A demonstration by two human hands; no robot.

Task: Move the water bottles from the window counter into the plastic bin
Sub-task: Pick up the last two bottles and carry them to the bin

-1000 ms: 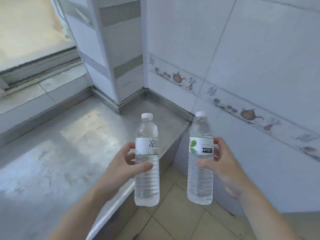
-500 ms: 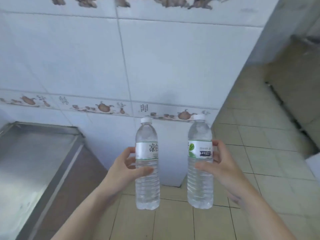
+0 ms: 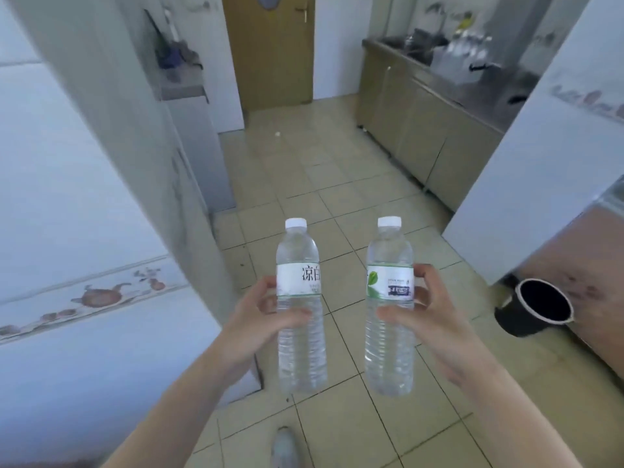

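**Two bottles in transit, bin far down the kitchen**

While both bottles ride upright over the tiled floor (image 3: pixel 337 170), the main risk is a slip: each is pinched only at mid-body, thumb in front and fingers behind, on smooth ribbed plastic that would likely flex under a squeeze. The left hand (image 3: pixel 260 319) is wrapped around the bottle with the white label (image 3: pixel 300 305); the right hand (image 3: pixel 429 319) is wrapped around the bottle with the green leaf label (image 3: pixel 390 305). They are held side by side, apart, white screw caps on top, both clear and seemingly full, so heavy enough to slide if a grip loosens mid-stride.

A black cup-shaped bin (image 3: pixel 537 307) sits on the floor at the right near the walking line, a likely thing to kick. The pale translucent container (image 3: pixel 452 62) on the steel counter (image 3: pixel 479 89) far ahead, blurred and seemingly holding other bottles, is probably the plastic bin; misjudging its rim while lowering two bottles together could topple them.
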